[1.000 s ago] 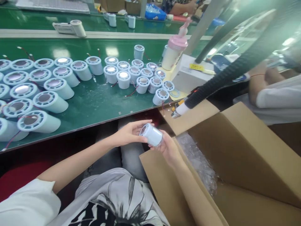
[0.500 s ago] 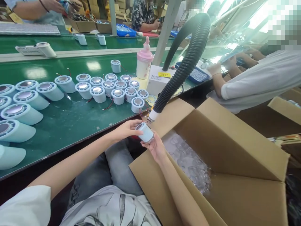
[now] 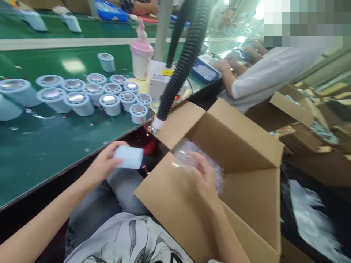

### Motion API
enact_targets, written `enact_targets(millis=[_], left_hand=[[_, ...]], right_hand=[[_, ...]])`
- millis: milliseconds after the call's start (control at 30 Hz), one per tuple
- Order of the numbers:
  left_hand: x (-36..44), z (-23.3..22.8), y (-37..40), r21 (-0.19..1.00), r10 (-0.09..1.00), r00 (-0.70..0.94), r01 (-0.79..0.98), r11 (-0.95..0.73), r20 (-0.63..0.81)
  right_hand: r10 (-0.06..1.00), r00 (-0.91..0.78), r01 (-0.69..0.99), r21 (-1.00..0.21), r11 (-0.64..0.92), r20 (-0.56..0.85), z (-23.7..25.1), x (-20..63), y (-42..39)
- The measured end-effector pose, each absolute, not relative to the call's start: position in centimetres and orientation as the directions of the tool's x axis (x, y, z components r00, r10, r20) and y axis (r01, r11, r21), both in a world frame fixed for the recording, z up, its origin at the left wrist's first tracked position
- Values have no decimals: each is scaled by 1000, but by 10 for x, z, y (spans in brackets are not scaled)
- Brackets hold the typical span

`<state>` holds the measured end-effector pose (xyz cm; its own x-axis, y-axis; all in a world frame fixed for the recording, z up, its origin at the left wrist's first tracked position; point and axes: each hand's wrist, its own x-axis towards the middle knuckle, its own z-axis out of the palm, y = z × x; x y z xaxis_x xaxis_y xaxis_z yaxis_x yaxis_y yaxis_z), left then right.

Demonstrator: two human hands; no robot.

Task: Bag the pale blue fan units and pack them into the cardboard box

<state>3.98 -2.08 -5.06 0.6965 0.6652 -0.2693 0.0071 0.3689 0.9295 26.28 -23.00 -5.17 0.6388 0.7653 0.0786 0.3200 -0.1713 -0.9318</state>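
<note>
The left hand (image 3: 105,162) pinches a blue tube (image 3: 130,157), with the thumb on the near side and the other fingers wrapped around its left end. The tube is tipped over on its side, and it hangs in the air over the person's lap, just off the near edge of the green table (image 3: 60,153). Red wires (image 3: 145,168) poke out by its right end. The right hand (image 3: 204,173) is over the open cardboard box (image 3: 249,197) on the right, by a pile of clear plastic pieces (image 3: 218,179). Its fingers are bent, but they are blurry. Something clear shows by the fingertips, and I can't tell if they pinch it or if they are a bit apart. On the far left, lots of other blue tubes (image 3: 110,105) stand on the table, close to each other. A black hose (image 3: 182,65) hangs down between them and the box. The step in hand looks like holding one tube while the right hand is busy with the clear pieces. I think the next move calls for a soft pinch on the thin plastic, a steady left hand, and care not to snag the wires.
</note>
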Motion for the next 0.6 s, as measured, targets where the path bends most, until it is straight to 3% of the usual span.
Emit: enact_targets(millis=[67,100,167,267,300,367,467,600], left_hand=[[34,-51,-20,854,696,552,59,516,-458],[32,-52,-19,814,680,504,85,574,-532],[33,-55,-19,757,635,460,143,637,-621],[42,-57,-21,724,586,463,207,658,-665],[45,-56,-23,724,582,468,215,655,-665],[53,-54,-26,745,584,499,218,631,-640],[61,-49,-32,770,568,552,247,588,-611],[66,-43,-36,693,559,417,331,640,-716]], right_hand=[[450,874,397,-803,-444,183,-46,283,-305],[253,945,324,-706,-630,208,-46,290,-349],[-124,965,6,-491,-871,232,-48,298,-439],[-381,924,-383,-103,-918,-40,-56,301,-536],[-384,920,-388,-41,-921,-80,-57,304,-549],[-262,959,-271,-81,-959,-108,-60,318,-543],[68,993,38,-293,-955,-92,-73,362,-471],[431,856,308,-388,-869,-284,-129,425,-343]])
